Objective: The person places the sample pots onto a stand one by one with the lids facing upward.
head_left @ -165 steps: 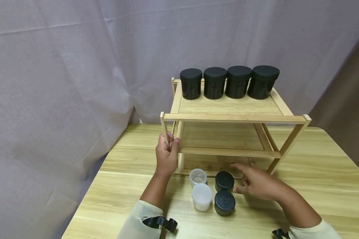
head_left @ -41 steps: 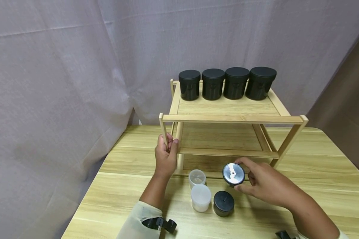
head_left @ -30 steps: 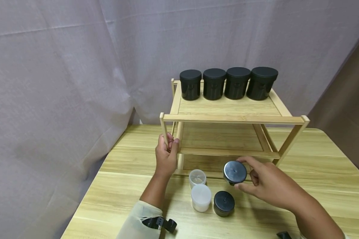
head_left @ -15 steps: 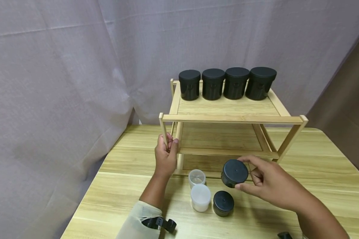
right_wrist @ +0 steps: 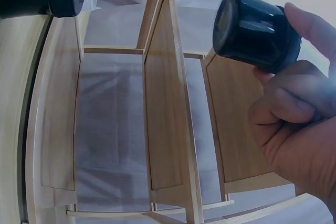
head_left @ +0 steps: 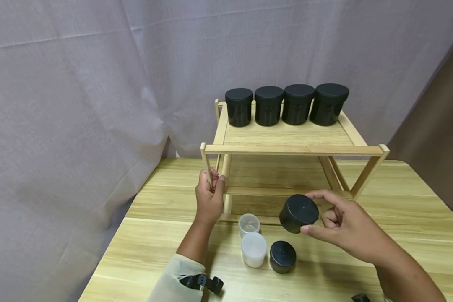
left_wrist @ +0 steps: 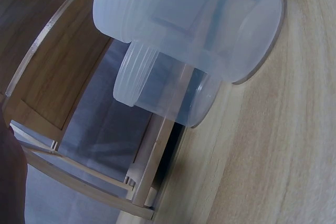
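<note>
A small black jar [head_left: 298,213] is held off the surface [head_left: 400,235] in the right hand [head_left: 345,228], pinched between thumb below and fingers [head_left: 322,195] over its top. The jar is tilted, its short axis leaning up and to the right, lid end toward the camera. It hangs just in front of the wooden rack [head_left: 292,149], level with the lower shelf [head_left: 283,174], whose opening lies directly behind the jar, away from the person.

The left hand [head_left: 209,197] is closed around the rack's front left post [head_left: 207,165]; the rack is braced from that side. The right hand is by far the nearer to the shelf opening.

On the surface below the held jar: a second small black jar [head_left: 282,256], a frosted white jar [head_left: 254,249], and a clear jar [head_left: 249,224], close together. Four taller black canisters [head_left: 285,105] are lined up along the back of the top shelf.
</note>
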Tool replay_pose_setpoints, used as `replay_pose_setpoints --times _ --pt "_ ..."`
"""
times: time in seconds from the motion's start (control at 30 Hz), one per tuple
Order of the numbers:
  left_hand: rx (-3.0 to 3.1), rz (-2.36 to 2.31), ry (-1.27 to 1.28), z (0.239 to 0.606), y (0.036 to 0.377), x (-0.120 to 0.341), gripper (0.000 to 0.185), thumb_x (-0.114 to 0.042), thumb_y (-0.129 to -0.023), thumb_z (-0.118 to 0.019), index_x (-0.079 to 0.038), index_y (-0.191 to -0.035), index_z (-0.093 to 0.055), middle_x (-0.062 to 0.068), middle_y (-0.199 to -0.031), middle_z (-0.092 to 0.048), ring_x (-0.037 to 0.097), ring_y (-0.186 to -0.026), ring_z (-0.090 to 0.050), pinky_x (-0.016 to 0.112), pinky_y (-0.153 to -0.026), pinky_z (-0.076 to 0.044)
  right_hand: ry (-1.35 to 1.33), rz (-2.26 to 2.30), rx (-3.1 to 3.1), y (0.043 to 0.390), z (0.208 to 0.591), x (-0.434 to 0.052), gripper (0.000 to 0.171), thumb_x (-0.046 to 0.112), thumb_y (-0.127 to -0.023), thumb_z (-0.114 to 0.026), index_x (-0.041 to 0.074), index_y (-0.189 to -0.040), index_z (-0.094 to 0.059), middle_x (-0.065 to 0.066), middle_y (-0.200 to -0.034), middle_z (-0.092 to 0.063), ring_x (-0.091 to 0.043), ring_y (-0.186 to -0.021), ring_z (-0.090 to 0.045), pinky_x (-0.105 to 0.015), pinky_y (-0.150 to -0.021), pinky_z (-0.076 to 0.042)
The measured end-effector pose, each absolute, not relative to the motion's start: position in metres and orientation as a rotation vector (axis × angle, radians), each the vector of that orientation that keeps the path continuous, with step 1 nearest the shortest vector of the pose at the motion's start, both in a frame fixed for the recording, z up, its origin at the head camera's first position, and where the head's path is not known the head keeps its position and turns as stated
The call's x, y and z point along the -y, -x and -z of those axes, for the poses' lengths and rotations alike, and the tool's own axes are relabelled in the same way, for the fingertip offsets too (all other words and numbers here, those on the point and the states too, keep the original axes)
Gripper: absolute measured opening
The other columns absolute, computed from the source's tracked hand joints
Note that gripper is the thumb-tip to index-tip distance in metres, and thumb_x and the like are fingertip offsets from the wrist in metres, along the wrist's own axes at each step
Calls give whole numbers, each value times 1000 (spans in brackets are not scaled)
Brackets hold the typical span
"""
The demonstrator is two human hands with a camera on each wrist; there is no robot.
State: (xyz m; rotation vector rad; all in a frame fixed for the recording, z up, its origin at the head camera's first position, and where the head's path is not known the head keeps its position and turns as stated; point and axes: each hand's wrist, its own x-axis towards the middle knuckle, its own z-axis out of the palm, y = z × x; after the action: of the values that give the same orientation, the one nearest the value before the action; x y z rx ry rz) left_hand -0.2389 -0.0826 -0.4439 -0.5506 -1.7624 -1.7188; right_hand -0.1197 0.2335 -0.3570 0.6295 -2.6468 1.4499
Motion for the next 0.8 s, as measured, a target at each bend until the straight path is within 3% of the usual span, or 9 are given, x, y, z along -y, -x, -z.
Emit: replay_pose_setpoints --times 0.37,0.63,0.8 --pt "1757 1721 558 444 239 83 12 1 -108 -60 6 -109 -49 -10 -70 -37 2 -60 -36 19 -54 -30 -520 -1581 2522 116 352 -237 66 0 -94 -83 22 -149 -54 -3 -58 -26 -27 -47 -22 -37 -38 -24" --pt "1750 1718 538 444 239 84 13 1 -107 -61 8 -108 -50 -8 -71 -37 1 -61 -37 18 -55 -31 -496 -1596 2395 111 347 -236 69 -10 -93 -78 20 -151 -55 -3 -55 -33 -30 -47 -20 -37 -37 -18" --pt "1749 1717 541 444 239 83 13 1 -107 -60 8 -108 -50 -8 -71 -37 1 -61 -38 18 -54 -32 -504 -1682 2267 108 344 -238 68 -18 -92 -73 13 -150 -56 -1 -54 -36 -27 -47 -16 -36 -37 -13"
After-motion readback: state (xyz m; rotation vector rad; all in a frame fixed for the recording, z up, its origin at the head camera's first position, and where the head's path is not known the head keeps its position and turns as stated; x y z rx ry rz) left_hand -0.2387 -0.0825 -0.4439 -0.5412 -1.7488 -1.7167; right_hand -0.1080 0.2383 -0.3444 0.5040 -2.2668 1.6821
